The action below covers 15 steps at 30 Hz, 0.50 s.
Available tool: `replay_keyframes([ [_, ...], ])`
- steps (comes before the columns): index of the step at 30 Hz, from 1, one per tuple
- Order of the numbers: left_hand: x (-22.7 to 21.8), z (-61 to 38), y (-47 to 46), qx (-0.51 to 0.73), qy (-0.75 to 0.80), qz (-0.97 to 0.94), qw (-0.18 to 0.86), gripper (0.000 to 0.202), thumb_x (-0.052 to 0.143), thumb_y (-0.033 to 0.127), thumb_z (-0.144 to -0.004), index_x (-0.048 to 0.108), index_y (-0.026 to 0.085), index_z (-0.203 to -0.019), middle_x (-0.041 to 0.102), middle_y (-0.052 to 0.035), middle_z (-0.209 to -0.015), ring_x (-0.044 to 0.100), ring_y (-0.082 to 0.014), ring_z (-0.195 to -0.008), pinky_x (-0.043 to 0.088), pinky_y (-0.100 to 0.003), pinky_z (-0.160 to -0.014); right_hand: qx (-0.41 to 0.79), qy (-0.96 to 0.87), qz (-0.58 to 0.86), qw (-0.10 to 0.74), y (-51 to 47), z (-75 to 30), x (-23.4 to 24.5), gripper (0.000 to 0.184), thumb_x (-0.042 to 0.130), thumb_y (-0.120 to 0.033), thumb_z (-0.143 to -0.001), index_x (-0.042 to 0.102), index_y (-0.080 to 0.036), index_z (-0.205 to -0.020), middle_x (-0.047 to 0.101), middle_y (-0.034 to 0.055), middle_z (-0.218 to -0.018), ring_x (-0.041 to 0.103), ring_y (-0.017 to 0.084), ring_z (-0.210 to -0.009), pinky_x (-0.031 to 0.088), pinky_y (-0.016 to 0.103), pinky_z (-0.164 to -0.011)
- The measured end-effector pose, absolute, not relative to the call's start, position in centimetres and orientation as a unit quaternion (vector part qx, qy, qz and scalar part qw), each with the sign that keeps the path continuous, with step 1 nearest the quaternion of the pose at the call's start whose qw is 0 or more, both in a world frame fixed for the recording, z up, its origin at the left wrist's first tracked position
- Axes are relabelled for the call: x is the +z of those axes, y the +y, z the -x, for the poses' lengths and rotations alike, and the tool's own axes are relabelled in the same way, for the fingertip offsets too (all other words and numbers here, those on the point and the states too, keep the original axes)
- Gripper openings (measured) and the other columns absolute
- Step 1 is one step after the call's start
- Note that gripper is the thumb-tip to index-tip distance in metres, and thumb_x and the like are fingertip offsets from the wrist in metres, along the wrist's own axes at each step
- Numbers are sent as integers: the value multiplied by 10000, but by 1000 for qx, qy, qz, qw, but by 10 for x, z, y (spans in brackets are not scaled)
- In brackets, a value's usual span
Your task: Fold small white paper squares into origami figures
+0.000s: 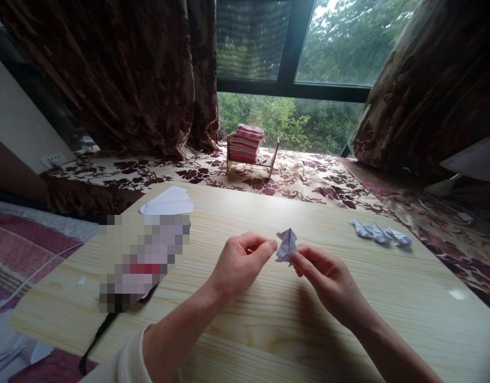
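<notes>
A small folded white paper figure (287,246) is held upright above the wooden table (245,340). My right hand (328,276) pinches its lower right corner between thumb and fingers. Close by its left edge is my left hand (245,260), with the thumb pressed against the bent index finger. Whether those fingertips grip a point of the paper is too small to tell. Several similar folded paper figures (381,234) lie in a row at the table's right side.
Folded white paper sheets (168,202) lie at the table's far left. A pixelated pinkish object (149,260) with a black strap (99,335) is nearer. A paper scrap (81,281) lies to its left. Beyond the table, a small wooden rack (273,159) holds striped cloths (245,144).
</notes>
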<state>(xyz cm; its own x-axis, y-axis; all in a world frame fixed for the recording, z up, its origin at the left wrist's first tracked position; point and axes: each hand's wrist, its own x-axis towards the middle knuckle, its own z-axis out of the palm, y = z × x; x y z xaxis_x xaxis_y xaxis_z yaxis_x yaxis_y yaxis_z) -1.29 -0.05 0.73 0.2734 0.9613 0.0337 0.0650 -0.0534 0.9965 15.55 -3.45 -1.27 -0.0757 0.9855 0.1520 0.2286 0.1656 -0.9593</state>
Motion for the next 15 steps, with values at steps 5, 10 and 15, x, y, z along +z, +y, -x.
replay_keyframes([
  [5, 0, 7, -5, 373, 409, -638, 535, 235, 573, 284, -783, 629, 124, -621, 585, -21, -661, 498, -130, -656, 379, -244, -621, 416, -611, 495, 456, -34, -154, -15, 307, 554, -394, -852, 528, -177, -636, 483, -18, -633, 435, 115, -611, 367, 222, -571],
  [10, -11, 6, -6, 375, 425, -661, 492, 209, 525, 266, -817, 569, 141, -656, 505, 7, -637, 443, -115, -610, 347, -244, -570, 393, -631, 495, 449, -34, -147, -26, 241, 521, -361, -871, 572, -169, -735, 536, 6, -684, 491, 142, -658, 398, 252, -620],
  [15, -12, 5, -5, 385, 440, -688, 429, 231, 512, 211, -819, 525, 153, -595, 490, 1, -649, 471, -131, -654, 378, -258, -623, 336, -645, 507, 463, -31, -141, -35, 231, 494, -336, -886, 544, -172, -731, 576, 38, -735, 530, 168, -699, 432, 282, -657],
])
